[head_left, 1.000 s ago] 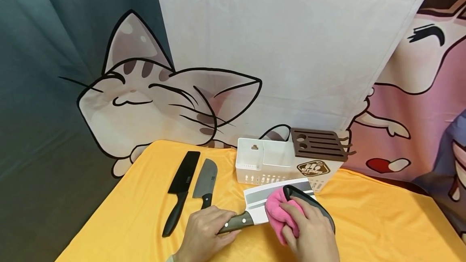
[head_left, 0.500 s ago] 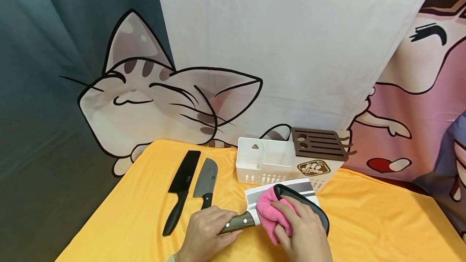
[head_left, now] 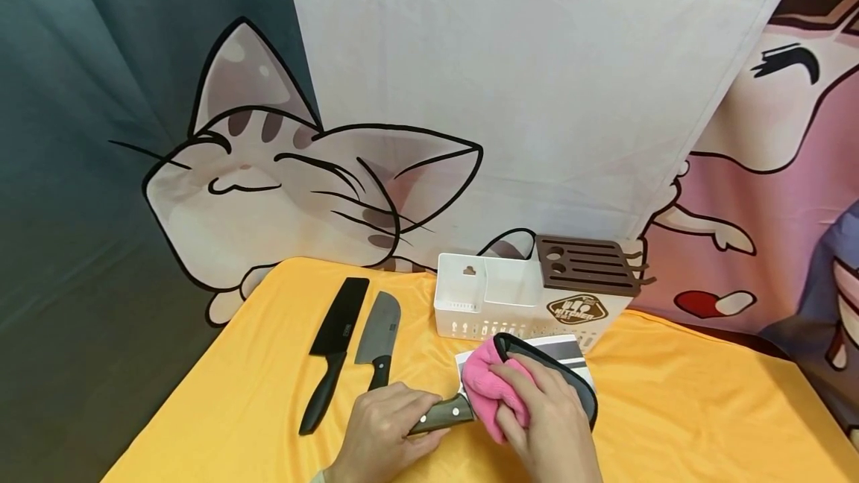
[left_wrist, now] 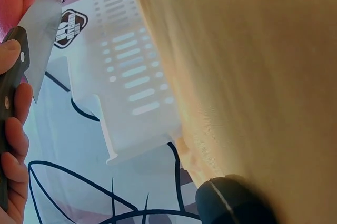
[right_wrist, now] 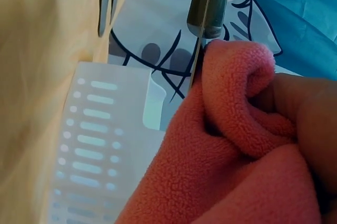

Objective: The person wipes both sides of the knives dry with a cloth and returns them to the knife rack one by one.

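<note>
My left hand (head_left: 389,427) grips the dark green, riveted handle of a cleaver (head_left: 443,414), its broad shiny blade pointing right above the cloth-covered table. In my right hand (head_left: 553,420) is a bunched pink cloth (head_left: 493,386) with a grey, black-edged side, pressed against the blade near the handle. Much of the blade is hidden behind the cloth; its far end shows past it. The right wrist view has the pink cloth (right_wrist: 231,129) wrapped over the blade close to the handle (right_wrist: 210,6). Fingers curl round the handle (left_wrist: 10,98) in the left wrist view.
A black knife (head_left: 335,341) and a smaller grey-bladed knife (head_left: 381,330) lie to the left on the yellow tablecloth (head_left: 235,393). Behind the cleaver stands a white kitchen rack (head_left: 496,285) with a brown slotted top (head_left: 587,265). A cat-print curtain hangs behind.
My right hand has slid the pink cloth leftward along the blade toward the handle. The left hand and cleaver have shifted slightly right. The other knives and the rack stay put.
</note>
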The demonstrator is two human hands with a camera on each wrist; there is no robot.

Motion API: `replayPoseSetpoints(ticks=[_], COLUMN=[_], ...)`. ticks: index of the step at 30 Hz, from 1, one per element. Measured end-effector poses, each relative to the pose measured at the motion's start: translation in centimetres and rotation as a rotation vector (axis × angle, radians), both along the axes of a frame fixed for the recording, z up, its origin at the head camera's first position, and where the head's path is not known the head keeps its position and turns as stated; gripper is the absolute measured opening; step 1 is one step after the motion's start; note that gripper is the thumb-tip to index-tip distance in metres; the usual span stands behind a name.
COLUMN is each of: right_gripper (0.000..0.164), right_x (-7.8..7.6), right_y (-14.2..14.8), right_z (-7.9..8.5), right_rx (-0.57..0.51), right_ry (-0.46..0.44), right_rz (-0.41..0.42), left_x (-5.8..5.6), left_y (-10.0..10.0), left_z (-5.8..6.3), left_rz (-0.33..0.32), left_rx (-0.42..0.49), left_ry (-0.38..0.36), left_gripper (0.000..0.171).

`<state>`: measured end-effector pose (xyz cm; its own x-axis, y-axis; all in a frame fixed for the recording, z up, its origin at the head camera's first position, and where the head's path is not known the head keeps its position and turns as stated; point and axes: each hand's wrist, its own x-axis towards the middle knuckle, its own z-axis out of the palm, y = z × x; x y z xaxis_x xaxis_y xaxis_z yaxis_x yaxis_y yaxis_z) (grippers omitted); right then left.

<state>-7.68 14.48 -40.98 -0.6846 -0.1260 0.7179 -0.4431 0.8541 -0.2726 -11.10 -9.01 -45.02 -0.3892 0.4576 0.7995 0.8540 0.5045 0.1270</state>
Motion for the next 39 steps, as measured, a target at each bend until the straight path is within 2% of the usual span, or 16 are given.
replayPoseSetpoints(ticks=[5, 16, 34, 39], right_gripper=[0.046, 0.046, 0.044, 0.044], right_x=[-0.2, -0.4, -1.0, -1.1], right_y=[-0.2, 0.1, 1.1, 1.7], right_z=[-0.1, -0.2, -0.7, -0.5], right_rx=[-0.022, -0.079, -0.147, -0.164], right_ry=[0.002, -0.009, -0.01, -0.014], right_rz=[-0.004, -0.036, -0.125, -0.14], left_x=[0.0, -0.2, -0.3, -0.2], left_y=[-0.1, 0.0, 0.1, 0.1], left_z=[-0.1, -0.2, -0.4, -0.3], left_rz=[0.0, -0.028, -0.073, -0.072], left_rx=[-0.006, -0.008, -0.013, -0.024], left_ry=[-0.008, 0.041, 0.055, 0.034], left_gripper=[0.033, 0.025, 0.019, 0.02])
